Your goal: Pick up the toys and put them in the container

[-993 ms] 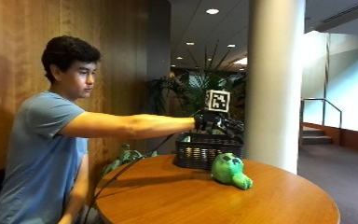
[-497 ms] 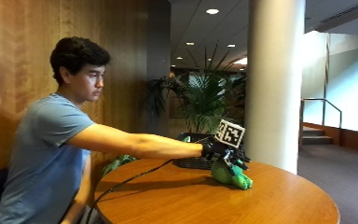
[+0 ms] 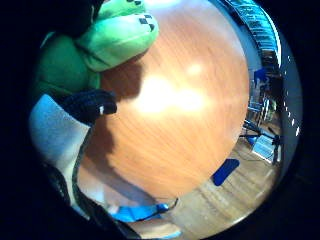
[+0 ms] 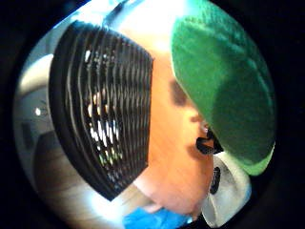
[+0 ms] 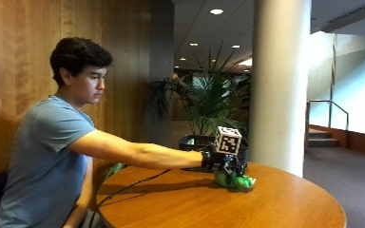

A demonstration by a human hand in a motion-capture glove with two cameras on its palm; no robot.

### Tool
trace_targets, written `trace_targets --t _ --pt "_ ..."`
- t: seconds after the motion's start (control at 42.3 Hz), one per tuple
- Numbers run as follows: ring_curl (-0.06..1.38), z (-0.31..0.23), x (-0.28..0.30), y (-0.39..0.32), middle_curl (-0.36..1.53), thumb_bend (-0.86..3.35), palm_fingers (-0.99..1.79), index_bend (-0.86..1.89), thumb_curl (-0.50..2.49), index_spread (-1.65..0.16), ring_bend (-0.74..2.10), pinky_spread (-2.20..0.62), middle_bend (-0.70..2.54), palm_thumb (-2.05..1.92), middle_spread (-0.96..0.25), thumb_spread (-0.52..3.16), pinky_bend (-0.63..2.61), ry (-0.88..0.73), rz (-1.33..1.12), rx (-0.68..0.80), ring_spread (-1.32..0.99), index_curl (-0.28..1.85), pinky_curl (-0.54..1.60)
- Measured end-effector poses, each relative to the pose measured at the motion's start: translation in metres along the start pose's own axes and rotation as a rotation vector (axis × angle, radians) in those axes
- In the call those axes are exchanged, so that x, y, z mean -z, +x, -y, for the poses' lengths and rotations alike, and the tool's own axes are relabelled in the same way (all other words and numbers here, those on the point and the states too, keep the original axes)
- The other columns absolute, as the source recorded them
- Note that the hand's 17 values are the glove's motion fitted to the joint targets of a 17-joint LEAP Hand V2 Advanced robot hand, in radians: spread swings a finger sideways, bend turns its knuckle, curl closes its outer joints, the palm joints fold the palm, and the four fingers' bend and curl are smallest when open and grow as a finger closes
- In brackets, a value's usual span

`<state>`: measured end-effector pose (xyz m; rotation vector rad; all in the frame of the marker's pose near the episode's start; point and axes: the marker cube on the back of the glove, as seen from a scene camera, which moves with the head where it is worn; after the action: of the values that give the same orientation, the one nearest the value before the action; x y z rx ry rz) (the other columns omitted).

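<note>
A round wooden table [image 5: 277, 204] fills the lower half of the outside view, and on it, right of centre, sits a black mesh container [image 5: 195, 142] with a green plush toy [image 5: 236, 180] just in front of it. The gloved right hand [image 5: 224, 164] is down on top of the toy; in the palm views a dark fingertip [image 3: 92, 105] curls against the green plush, so the hand seems to be gripping it, the toy resting on the table. The step looks like the grasp; next calls for lifting the toy over the container's rim and letting go. The hand covers most of the toy, and the container's inside is not readable.
</note>
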<state>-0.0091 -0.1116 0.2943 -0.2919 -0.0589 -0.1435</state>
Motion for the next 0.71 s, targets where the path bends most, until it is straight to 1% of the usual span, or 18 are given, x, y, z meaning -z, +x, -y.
trace_targets --t 0.095,0.142,0.189,0.26,0.331,0.355,0.426,0.473,0.615,0.71 --pt "0.36 -0.005 0.004 0.001 0.35 0.40 0.41 0.23 0.52 -0.30 0.92 -0.20 0.33 0.74 -0.03 1.40 1.34 0.043 -0.043 -0.018 -0.11 0.18 0.29" --pt "0.38 -0.009 0.008 0.008 0.37 0.40 0.43 0.25 0.54 -0.30 0.92 -0.21 0.35 0.77 -0.04 1.38 1.32 0.044 -0.105 -0.068 -0.13 0.20 0.30" --pt "0.39 -0.012 0.012 0.014 0.37 0.40 0.43 0.26 0.55 -0.30 0.92 -0.23 0.35 0.77 -0.05 1.37 1.31 0.032 -0.156 -0.116 -0.15 0.22 0.30" --pt "0.39 -0.019 0.020 0.016 0.40 0.38 0.44 0.26 0.58 -0.30 0.91 -0.25 0.38 0.77 -0.07 1.32 1.29 0.020 -0.133 -0.107 -0.18 0.24 0.30" --pt "0.40 -0.026 0.030 0.033 0.41 0.37 0.44 0.25 0.60 -0.31 0.90 -0.25 0.39 0.77 -0.08 1.29 1.29 0.025 -0.235 -0.194 -0.20 0.26 0.31" --pt "0.40 -0.027 0.035 0.033 0.42 0.37 0.43 0.25 0.61 -0.31 0.90 -0.26 0.39 0.77 -0.08 1.28 1.29 0.031 -0.233 -0.199 -0.21 0.26 0.31" --pt "0.41 -0.033 0.055 0.017 0.43 0.36 0.43 0.24 0.62 -0.31 0.89 -0.26 0.39 0.77 -0.10 1.26 1.29 0.061 -0.095 -0.128 -0.23 0.28 0.32" --pt "0.41 -0.037 0.073 0.009 0.44 0.35 0.42 0.23 0.64 -0.31 0.89 -0.26 0.39 0.77 -0.10 1.25 1.29 0.082 -0.061 -0.121 -0.24 0.29 0.32" --pt "0.42 -0.056 0.126 0.002 0.46 0.33 0.41 0.19 0.66 -0.31 0.88 -0.26 0.39 0.74 -0.12 1.25 1.31 0.134 -0.209 -0.152 -0.26 0.31 0.33" --pt "0.43 -0.073 0.161 -0.025 0.47 0.32 0.40 0.17 0.67 -0.31 0.89 -0.26 0.38 0.70 -0.13 1.29 1.34 0.176 -0.149 -0.040 -0.27 0.31 0.34"
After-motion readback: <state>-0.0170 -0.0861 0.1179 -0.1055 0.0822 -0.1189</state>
